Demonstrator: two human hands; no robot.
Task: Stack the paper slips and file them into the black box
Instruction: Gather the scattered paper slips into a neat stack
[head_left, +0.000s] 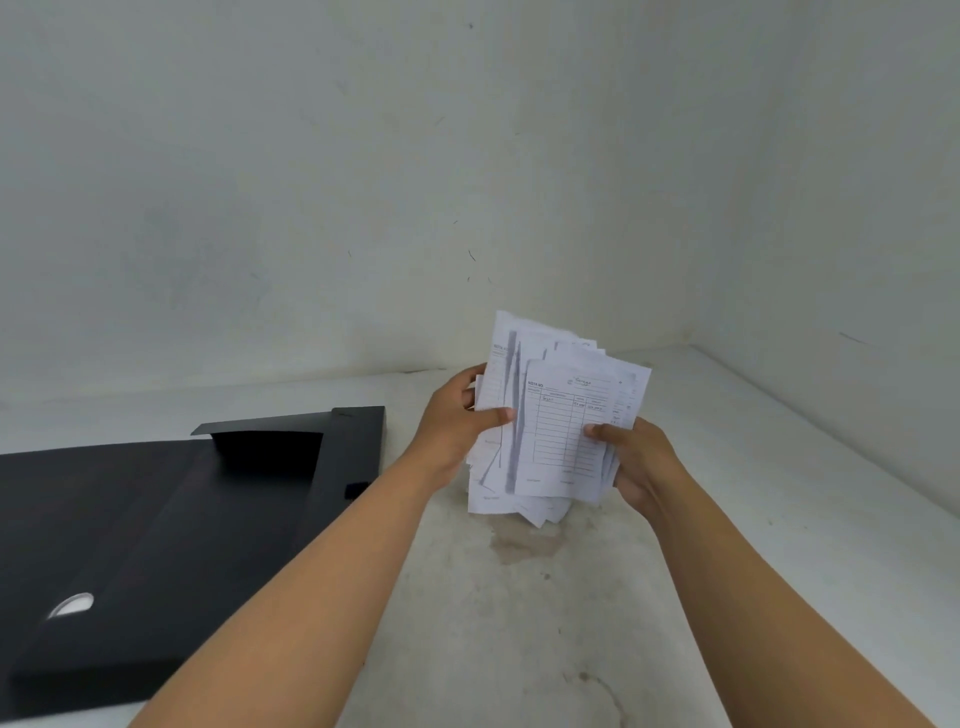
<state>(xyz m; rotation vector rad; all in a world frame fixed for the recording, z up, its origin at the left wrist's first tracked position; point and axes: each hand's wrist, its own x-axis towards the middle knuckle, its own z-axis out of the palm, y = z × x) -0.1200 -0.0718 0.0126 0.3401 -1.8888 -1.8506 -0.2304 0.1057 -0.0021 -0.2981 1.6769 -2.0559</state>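
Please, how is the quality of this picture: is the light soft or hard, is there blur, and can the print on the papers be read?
Head view: soft, even light, only faint shadows; wide-angle bending toward the edges; the paper slips between left hand and right hand are slightly blurred, table lines visible but text mostly unreadable; the black box shows little detail.

I face a corner of pale, scuffed walls (363, 182) meeting above a whitish stained surface (545, 597), all of it under soft, even light.
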